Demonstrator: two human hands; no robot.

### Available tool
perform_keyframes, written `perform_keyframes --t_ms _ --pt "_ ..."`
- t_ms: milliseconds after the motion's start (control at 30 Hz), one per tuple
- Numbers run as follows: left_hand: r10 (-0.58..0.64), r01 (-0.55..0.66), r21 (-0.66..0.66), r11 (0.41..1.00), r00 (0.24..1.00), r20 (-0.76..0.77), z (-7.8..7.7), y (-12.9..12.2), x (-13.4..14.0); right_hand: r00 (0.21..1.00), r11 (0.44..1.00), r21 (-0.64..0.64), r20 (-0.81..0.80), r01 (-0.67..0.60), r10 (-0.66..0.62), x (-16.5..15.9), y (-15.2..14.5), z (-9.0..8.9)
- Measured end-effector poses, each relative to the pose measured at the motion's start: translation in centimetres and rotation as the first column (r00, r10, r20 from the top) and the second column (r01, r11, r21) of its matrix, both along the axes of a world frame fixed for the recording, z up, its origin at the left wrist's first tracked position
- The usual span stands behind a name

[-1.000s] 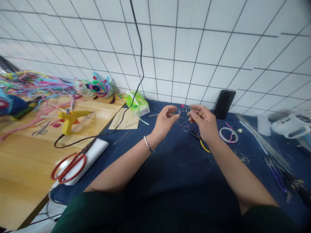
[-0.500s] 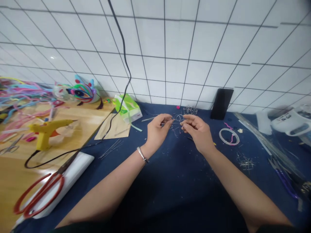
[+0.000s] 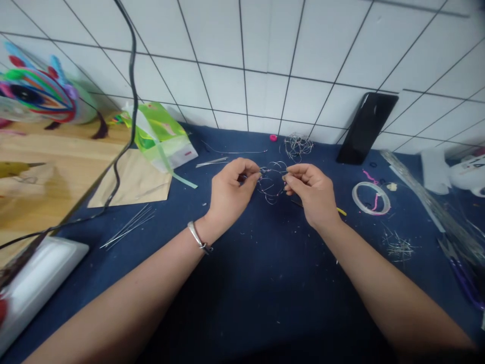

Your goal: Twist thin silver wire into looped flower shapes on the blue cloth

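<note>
A thin wire frame (image 3: 272, 195) is between my two hands.
My left hand (image 3: 232, 194) makes a narrow pinch on its left edge, and my right hand (image 3: 313, 197) pinches its right edge likewise. The frame is nearer to me than the tangled wire ball (image 3: 298, 146), and a little to its left. I judge it very light and springy, easily bent out of shape, so gentle pinching at the edges seems best.
</note>
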State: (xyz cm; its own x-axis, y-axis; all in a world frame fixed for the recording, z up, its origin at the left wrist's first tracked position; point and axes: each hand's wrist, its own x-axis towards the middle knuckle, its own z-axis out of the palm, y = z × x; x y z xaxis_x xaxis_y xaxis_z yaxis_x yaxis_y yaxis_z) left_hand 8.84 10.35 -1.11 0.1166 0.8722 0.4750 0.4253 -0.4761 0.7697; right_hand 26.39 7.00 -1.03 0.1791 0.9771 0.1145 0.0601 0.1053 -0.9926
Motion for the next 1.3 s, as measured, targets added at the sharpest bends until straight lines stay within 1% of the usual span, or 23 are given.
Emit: perform_keyframes --t_ms 133,233,300,400,500,767,900,1033,1167,1233,1300 --pt "0.038 -0.037 0.077 0.996 0.999 -0.006 -0.3 0.1 -0.1 1.0 0.999 -0.031 -0.029 -0.012 0.011 -0.5 -0.4 0.0" --pt "0.04 -0.042 0.099 0.994 0.999 0.022 -0.4 0.1 -0.1 0.999 1.0 -0.021 -0.029 -0.021 0.02 -0.8 -0.6 0.0" --pt "0.03 -0.032 0.115 0.993 0.999 0.015 -0.3 -0.1 0.0 1.0 1.0 -0.008 -0.026 -0.005 0.005 -0.9 -0.7 -0.1" --pt "-0.004 0.01 0.15 0.989 0.999 -0.04 0.0 -0.3 0.1 0.999 1.0 0.0 -0.032 0.02 -0.02 -0.9 -0.7 -0.2" --pt "-0.01 0.023 0.172 0.985 0.997 -0.072 -0.1 -0.3 0.1 0.999 1.0 0.006 -0.037 0.004 -0.004 -0.9 -0.8 -0.1" --pt "-0.037 0.046 0.145 0.988 0.997 -0.066 -0.3 -0.1 0.0 0.997 0.997 0.015 -0.041 -0.072 0.072 -1.1 -1.0 0.1" --pt "-0.022 0.031 0.129 0.991 0.997 -0.073 -0.2 -0.2 0.0 0.995 0.995 0.007 -0.038 -0.095 0.096 -1.2 -1.0 0.2" --pt "-0.013 0.023 0.102 0.995 0.996 -0.093 -0.3 0.0 0.0 0.996 0.997 0.011 -0.022 -0.082 0.082 -1.2 -1.1 0.3" --pt "-0.065 0.073 0.052 0.996 0.988 -0.139 -0.5 0.2 -0.2 0.998 0.997 0.046 -0.011 -0.063 0.064 -1.3 -1.2 0.4" --pt "-0.087 0.093 0.038 0.995 0.987 -0.134 -0.4 0.1 -0.1 0.999 0.997 0.074 -0.008 -0.037 0.037 -1.3 -1.2 0.5" --pt "-0.085 0.09 0.038 0.995 0.989 -0.119 -0.1 -0.1 -0.1 1.0 0.995 0.1 -0.003 -0.006 0.007 -1.3 -1.2 0.5"
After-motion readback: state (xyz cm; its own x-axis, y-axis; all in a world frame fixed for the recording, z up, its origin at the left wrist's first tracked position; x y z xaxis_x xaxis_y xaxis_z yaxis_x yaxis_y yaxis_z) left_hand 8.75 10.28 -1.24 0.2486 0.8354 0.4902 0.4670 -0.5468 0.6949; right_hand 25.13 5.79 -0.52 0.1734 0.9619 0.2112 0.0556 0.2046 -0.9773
